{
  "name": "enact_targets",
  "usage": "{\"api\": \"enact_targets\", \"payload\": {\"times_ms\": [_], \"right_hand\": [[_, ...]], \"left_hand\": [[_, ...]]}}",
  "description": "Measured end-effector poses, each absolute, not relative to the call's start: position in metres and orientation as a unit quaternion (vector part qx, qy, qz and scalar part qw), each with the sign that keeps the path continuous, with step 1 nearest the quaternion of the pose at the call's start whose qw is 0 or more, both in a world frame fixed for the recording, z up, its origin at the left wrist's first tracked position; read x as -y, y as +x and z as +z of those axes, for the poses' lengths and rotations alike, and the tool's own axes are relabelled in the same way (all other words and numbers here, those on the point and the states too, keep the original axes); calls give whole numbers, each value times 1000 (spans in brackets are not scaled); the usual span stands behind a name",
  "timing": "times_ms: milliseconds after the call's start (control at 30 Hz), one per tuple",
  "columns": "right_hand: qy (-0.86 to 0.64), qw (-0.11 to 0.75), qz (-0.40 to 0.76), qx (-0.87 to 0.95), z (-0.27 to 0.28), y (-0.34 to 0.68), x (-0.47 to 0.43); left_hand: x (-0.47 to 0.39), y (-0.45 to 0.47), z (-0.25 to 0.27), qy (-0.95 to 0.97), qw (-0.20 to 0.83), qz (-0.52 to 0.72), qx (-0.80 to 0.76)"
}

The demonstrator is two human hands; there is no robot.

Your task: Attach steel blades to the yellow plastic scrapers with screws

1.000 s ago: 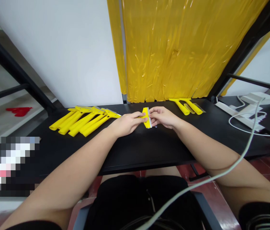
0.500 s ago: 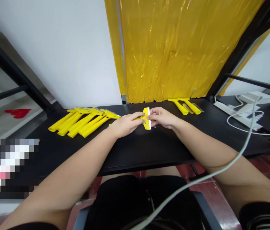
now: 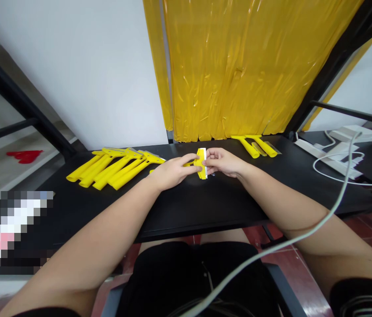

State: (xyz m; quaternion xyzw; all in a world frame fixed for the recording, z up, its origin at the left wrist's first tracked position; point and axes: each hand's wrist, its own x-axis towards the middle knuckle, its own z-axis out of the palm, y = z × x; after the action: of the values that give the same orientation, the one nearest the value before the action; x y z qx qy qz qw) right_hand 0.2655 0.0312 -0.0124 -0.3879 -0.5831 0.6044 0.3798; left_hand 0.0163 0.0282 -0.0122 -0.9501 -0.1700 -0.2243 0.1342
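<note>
One small yellow plastic scraper with a thin pale blade edge sits pinched between both hands above the middle of the black tabletop. The left hand grips its handle; the right hand closes on the head by the blade. It looks light and rigid, best held by the plastic, away from the possibly sharp edge. To the left lies a row of matching yellow scrapers; two more yellow scrapers rest behind to the right.
</note>
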Motion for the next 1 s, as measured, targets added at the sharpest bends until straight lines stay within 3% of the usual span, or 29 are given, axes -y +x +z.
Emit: {"api": "enact_targets", "payload": {"times_ms": [467,567,733,867,1000], "right_hand": [[-419,403,568,582,-13,259,-35],[-456,383,482,643,-11,271,-44],[-568,276,148,761,-9,317,-60],[-594,187,131,771,-15,336,-66],[-507,208,149,823,-24,324,-69]], "left_hand": [[-28,21,-12,-940,121,-280,154],[-27,21,-11,-944,103,-272,157],[-30,19,-12,-952,73,-248,165],[-33,16,-15,-952,66,-235,184],[-33,14,-15,-952,60,-231,191]]}}
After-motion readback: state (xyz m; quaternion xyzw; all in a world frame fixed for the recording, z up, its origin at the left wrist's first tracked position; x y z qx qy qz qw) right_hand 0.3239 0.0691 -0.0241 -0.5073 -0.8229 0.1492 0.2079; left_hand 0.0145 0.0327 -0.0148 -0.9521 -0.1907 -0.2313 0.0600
